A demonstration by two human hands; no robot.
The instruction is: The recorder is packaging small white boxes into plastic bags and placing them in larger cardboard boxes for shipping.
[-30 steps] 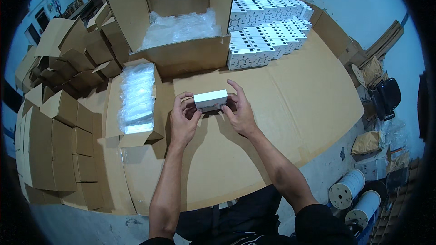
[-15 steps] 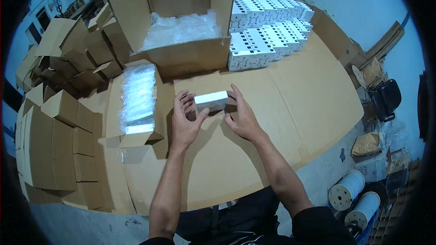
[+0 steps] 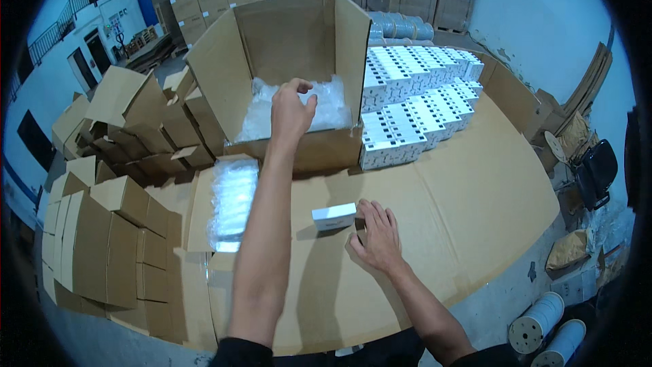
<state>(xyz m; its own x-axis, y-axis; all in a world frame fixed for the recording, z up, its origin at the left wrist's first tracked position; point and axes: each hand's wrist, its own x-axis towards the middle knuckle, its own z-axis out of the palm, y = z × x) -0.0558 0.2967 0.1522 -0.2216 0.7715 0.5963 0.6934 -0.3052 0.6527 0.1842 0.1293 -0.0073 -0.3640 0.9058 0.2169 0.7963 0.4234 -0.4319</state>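
A small white box (image 3: 334, 217) stands on the cardboard-covered table in front of me. At its right end is my right hand (image 3: 378, 239), open, with curved fingers and the thumb apart; whether the fingertips touch the box I cannot tell. My left hand (image 3: 292, 113) reaches far forward, over the front wall of a large open carton (image 3: 292, 156). Its fingers are bent and the thumb stands off, with nothing visible between them. Just beyond it lie clear bubble-wrap bags (image 3: 329, 100) inside the carton. My left forearm partly covers a smaller carton (image 3: 200, 214) holding a row of bubble-wrapped white boxes (image 3: 231, 197).
Stacked white boxes (image 3: 401, 137) with printed patterns stand right of the large carton. Many brown cardboard boxes (image 3: 95, 251) are piled at the left. Cable spools (image 3: 536, 323) and a black chair (image 3: 596, 173) stand on the floor at the right.
My left hand has left the white box and moved forward over the large carton. My right hand stays beside the box, which now stands on the table. The view has tilted up.
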